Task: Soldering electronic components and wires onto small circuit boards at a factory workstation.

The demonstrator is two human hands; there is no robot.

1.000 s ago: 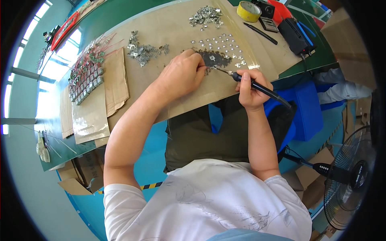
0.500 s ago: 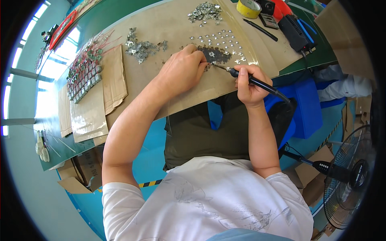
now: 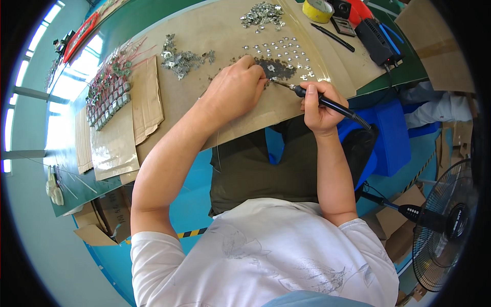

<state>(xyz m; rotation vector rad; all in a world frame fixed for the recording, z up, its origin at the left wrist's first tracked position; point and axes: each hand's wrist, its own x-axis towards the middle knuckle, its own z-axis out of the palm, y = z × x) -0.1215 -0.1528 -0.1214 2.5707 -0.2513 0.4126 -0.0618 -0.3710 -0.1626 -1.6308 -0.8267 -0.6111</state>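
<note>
My right hand (image 3: 323,108) grips a black soldering iron (image 3: 340,108) like a pen, its tip angled left to a tiny metal piece on the work surface. Beside that tip, my left hand (image 3: 236,86) is closed in a pinch; what its fingers hold is too small to make out. A fine wire (image 3: 218,146) hangs below my left forearm. Both hands work at the near side of a dark scorched patch (image 3: 282,70) on the brown board (image 3: 240,118). Just beyond the patch, small shiny metal parts (image 3: 281,49) lie in loose rows.
Heaps of metal pieces lie at the back (image 3: 262,15) and left (image 3: 179,59). Wired components (image 3: 108,100) stand by cardboard (image 3: 146,97) at far left. At back right are yellow tape (image 3: 317,10), a black pen (image 3: 332,37) and a black box-shaped unit (image 3: 377,42). A fan (image 3: 444,220) stands right.
The view has shifted very slightly. Both hands and the soldering iron hold nearly the same place, with the tip still beside my left fingertips.
</note>
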